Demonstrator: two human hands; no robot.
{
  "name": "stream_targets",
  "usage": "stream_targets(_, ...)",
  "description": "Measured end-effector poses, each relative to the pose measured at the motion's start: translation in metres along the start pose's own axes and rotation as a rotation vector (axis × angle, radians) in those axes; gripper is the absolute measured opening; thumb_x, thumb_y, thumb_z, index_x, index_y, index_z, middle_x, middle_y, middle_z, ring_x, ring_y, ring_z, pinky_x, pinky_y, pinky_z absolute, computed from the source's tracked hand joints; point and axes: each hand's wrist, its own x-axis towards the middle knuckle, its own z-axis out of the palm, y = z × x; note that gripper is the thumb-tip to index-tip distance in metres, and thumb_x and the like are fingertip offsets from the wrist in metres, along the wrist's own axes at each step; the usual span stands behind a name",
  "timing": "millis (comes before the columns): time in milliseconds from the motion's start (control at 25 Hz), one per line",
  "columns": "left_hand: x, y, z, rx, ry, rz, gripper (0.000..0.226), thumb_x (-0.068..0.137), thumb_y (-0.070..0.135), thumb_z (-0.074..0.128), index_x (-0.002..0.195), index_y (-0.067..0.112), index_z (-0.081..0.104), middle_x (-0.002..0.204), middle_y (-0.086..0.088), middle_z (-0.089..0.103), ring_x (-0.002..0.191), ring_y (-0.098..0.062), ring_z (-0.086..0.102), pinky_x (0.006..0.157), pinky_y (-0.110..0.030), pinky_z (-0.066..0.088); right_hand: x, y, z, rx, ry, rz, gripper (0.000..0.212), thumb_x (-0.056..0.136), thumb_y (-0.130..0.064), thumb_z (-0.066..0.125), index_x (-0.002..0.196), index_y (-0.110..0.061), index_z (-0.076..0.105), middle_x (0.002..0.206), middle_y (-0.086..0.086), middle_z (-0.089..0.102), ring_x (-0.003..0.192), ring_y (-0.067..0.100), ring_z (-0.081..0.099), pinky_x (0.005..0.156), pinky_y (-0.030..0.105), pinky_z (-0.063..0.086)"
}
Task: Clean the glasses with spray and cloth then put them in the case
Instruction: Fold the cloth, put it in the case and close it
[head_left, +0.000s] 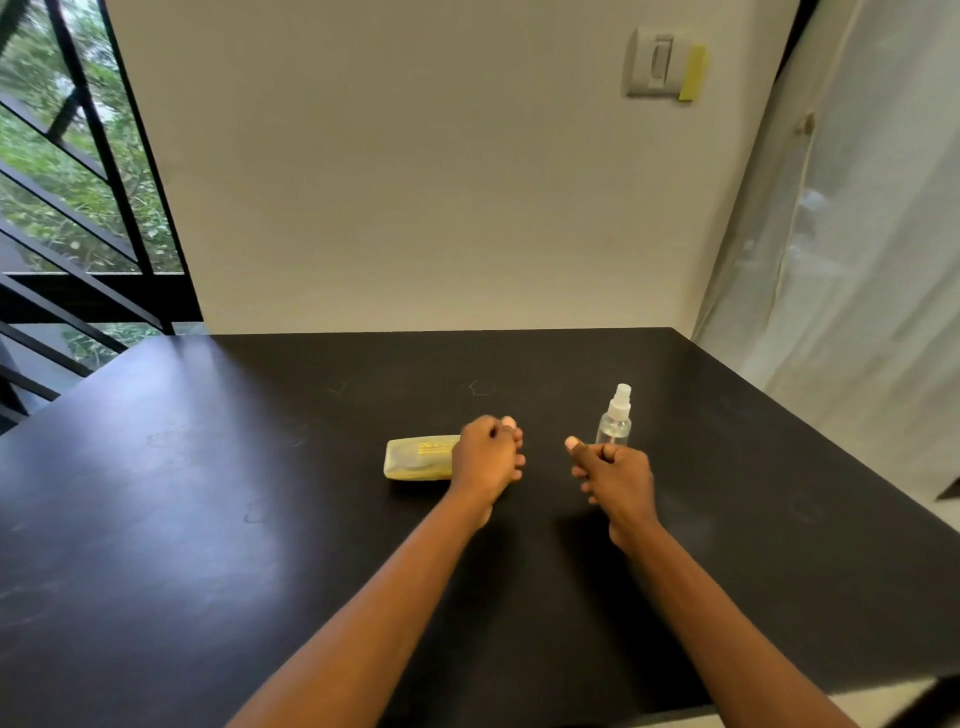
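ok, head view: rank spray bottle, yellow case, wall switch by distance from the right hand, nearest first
1. spray bottle: upright just behind the right hand, slightly to its right.
2. yellow case: flat on the black table, off to the left, beyond the left hand.
3. wall switch: high on the back wall, well past the table's far edge.

My arms are bare from the forearms down to the wrists, with no sleeves showing. My left hand (487, 457) and right hand (615, 475) wear no gloves, rings or watch. My fingernails (571, 442) look pale and neatly rounded.
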Motion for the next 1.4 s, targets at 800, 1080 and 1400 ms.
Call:
stream_targets(800, 0.021, -0.018, 0.095, 0.092, -0.092, 0.096, 0.039, 0.090, 0.009, 0.055, 0.129, 0.014, 0.051, 0.124, -0.003, 0.059, 0.114, -0.014, 0.054, 0.094, -0.024, 0.043, 0.036, 0.012, -0.026, 0.142, 0.149, -0.055, 0.022, 0.091, -0.013, 0.049, 0.106, -0.023, 0.062, 0.103, -0.003, 0.065, 0.096, 0.016, 0.063, 0.088, 0.042, 0.053)
stream_targets(1080, 0.020, -0.020, 0.092, 0.038, -0.031, 0.119, 0.030, 0.088, 0.010, 0.058, 0.119, 0.013, 0.058, 0.112, -0.004, 0.063, 0.103, -0.013, 0.058, 0.090, -0.027, 0.049, 0.033, 0.007, -0.015, 0.122, 0.165, -0.086, 0.021, 0.092, -0.014, 0.049, 0.107, -0.016, 0.064, 0.101, -0.001, 0.065, 0.094, 0.014, 0.062, 0.079, 0.031, 0.053)
stream_targets(1400, 0.032, -0.014, 0.058, 0.183, 0.111, 0.177, 0.022, 0.089, 0.013, 0.057, 0.111, 0.012, 0.060, 0.112, -0.004, 0.062, 0.100, -0.012, 0.057, 0.082, -0.022, 0.047, 0.031, -0.007, 0.023, 0.122, 0.060, -0.108, 0.018, 0.092, -0.013, 0.049, 0.102, -0.018, 0.063, 0.095, -0.006, 0.064, 0.090, 0.011, 0.061, 0.083, 0.037, 0.054)
